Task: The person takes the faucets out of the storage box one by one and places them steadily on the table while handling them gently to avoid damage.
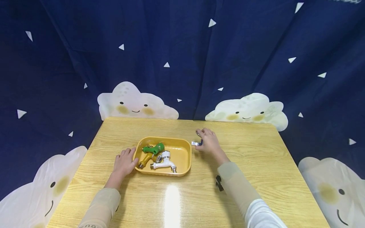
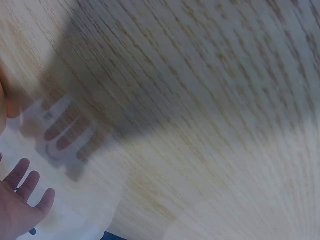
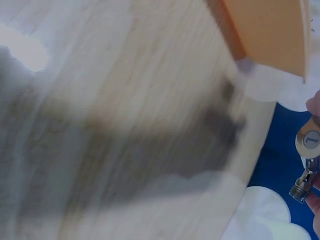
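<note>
My right hand (image 1: 209, 142) grips a shiny metal tap (image 1: 196, 143) just off the right end of the yellow tray (image 1: 182, 155). The right wrist view shows this tap's round disc (image 3: 311, 140) and threaded end, with parts of it hidden by the fingers. At the tray's left end, my left hand (image 1: 124, 163) rests against the rim, its fingers spread in the left wrist view. Inside the tray are a green tap (image 1: 154, 148), a yellow tap (image 1: 146, 159) partly under it, and a white tap (image 1: 163, 163) nearer the front.
A wooden table (image 1: 242, 148) carries the tray. Behind it hangs a dark blue curtain (image 1: 188, 63) printed with white clouds and triangles. A black strap piece (image 1: 219, 183) shows beside the right sleeve.
</note>
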Tool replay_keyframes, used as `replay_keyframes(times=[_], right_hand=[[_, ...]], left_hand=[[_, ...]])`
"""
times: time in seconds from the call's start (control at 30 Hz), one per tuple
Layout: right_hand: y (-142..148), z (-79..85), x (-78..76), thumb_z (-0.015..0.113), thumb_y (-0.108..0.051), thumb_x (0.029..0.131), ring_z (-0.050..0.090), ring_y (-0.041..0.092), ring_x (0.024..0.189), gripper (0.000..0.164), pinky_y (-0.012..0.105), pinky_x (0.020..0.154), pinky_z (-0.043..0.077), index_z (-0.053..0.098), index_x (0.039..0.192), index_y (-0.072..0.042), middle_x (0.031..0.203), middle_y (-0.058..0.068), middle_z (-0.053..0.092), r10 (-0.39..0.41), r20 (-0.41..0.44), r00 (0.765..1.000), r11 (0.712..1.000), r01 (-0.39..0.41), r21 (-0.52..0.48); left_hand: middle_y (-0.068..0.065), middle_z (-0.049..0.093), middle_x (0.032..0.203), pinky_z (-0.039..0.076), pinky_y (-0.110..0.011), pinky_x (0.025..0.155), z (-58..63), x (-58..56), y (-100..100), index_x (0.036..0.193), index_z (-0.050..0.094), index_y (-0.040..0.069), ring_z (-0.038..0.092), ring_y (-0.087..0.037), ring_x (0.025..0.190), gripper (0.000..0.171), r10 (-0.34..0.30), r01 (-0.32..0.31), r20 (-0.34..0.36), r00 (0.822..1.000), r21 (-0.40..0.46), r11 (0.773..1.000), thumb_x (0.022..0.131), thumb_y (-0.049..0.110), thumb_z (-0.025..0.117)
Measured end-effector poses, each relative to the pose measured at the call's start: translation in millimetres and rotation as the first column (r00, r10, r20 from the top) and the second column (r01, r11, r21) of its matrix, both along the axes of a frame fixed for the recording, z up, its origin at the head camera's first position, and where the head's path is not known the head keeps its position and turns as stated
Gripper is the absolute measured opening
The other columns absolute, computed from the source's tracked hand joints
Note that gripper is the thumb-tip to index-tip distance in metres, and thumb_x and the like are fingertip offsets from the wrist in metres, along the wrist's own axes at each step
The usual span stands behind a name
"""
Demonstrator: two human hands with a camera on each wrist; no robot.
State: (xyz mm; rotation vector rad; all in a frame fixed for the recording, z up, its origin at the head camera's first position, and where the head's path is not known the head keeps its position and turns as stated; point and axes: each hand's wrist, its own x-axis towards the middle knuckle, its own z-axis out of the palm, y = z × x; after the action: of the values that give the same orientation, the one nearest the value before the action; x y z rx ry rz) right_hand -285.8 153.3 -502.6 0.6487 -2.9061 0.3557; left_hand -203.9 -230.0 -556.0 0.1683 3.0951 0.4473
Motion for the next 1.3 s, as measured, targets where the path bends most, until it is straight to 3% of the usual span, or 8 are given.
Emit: replay_keyframes(times=[0.37, 0.63, 1.3], right_hand=[[15.1, -29.6, 7.9, 0.078, -0.035, 0.066, 0.047, 0.030, 0.092, 0.079, 0.046, 0.082, 0.039, 0.047, 0.131, -0.004, 0.104, 0.015, 0.050, -0.071, 0.081, 0.994, 0.997, 0.073, -0.020], [22.5, -46.7, 11.2, 0.074, -0.035, 0.068, 0.045, 0.030, 0.090, 0.074, 0.044, 0.078, 0.038, 0.048, 0.130, -0.005, 0.104, 0.016, 0.049, -0.112, 0.131, 0.985, 0.994, 0.109, 0.030], [22.8, -57.2, 15.8, 0.072, -0.038, 0.073, 0.047, 0.033, 0.097, 0.076, 0.051, 0.088, 0.037, 0.044, 0.134, -0.003, 0.108, 0.019, 0.048, -0.131, 0.220, 0.967, 0.991, 0.135, 0.001]], left_hand=[[-0.022, 0.042, 0.128, 0.030, -0.060, 0.089, 1.7, 0.9, -0.3, 0.138, 0.036, 0.005, 0.036, -0.041, 0.119, 0.054, -0.003, 0.003, 0.012, 1.000, 0.013, 1.000, 0.091, 0.032, 0.041], [-0.021, 0.043, 0.127, 0.031, -0.059, 0.088, 0.0, -0.1, -0.9, 0.138, 0.036, 0.005, 0.037, -0.040, 0.117, 0.054, 0.002, -0.002, 0.006, 1.000, 0.013, 1.000, 0.091, 0.032, 0.042], [-0.022, 0.042, 0.128, 0.031, -0.060, 0.089, -1.7, -1.6, -1.4, 0.138, 0.036, 0.006, 0.036, -0.040, 0.118, 0.055, -0.005, 0.005, 0.008, 1.000, 0.008, 1.000, 0.091, 0.033, 0.041]])
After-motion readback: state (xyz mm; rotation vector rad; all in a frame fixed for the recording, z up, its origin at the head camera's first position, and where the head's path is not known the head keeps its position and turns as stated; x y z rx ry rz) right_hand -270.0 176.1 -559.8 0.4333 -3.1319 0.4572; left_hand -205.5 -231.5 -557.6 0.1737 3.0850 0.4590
